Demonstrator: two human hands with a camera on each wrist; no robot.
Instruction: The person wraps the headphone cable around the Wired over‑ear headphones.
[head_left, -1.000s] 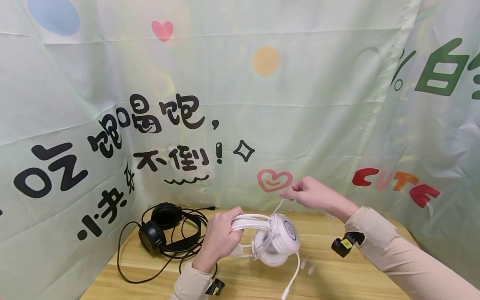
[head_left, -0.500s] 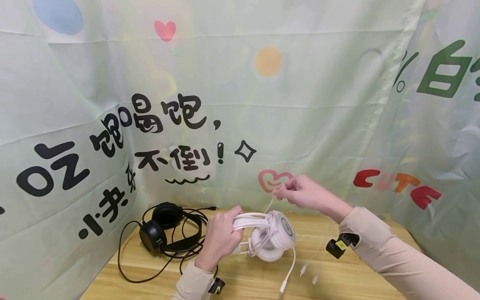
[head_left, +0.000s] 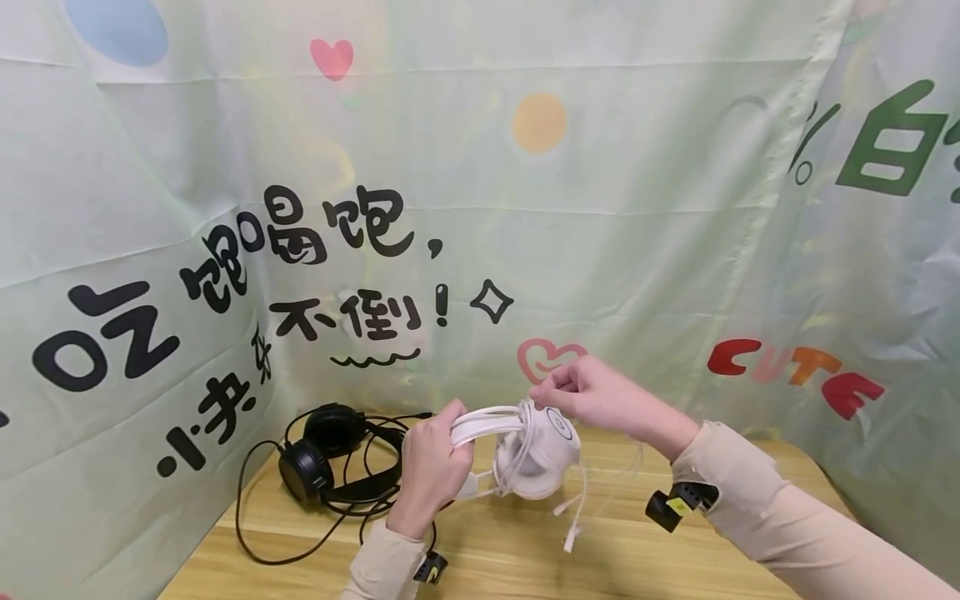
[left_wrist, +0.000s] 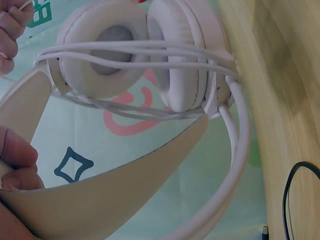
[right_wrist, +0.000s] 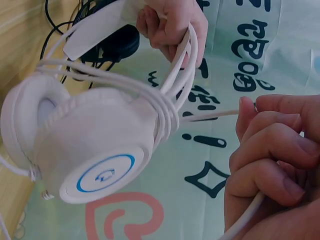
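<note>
A white headset (head_left: 536, 462) is held above the table, its white cable (right_wrist: 150, 100) wound in several turns around the headband near the ear cups. My left hand (head_left: 438, 454) grips the headband (left_wrist: 115, 195), fingers curled round it. Just right of the headset, my right hand (head_left: 592, 392) pinches the cable between thumb and forefinger; in the right wrist view a stretch of cable runs taut from the windings to those fingers (right_wrist: 270, 150). More cable passes under the curled fingers. The cable's white plug ends (head_left: 570, 537) dangle below the ear cups.
A black headset (head_left: 307, 475) with a loosely coiled black cable lies on the wooden table (head_left: 675, 550) to the left, close to my left hand. A pale printed curtain (head_left: 637, 275) encloses the table at the back and sides.
My right hand has moved left and slightly down, closer to the headset, with the cable in its fingers. The white headset has shifted slightly left and up, and the dangling plugs have swung.
</note>
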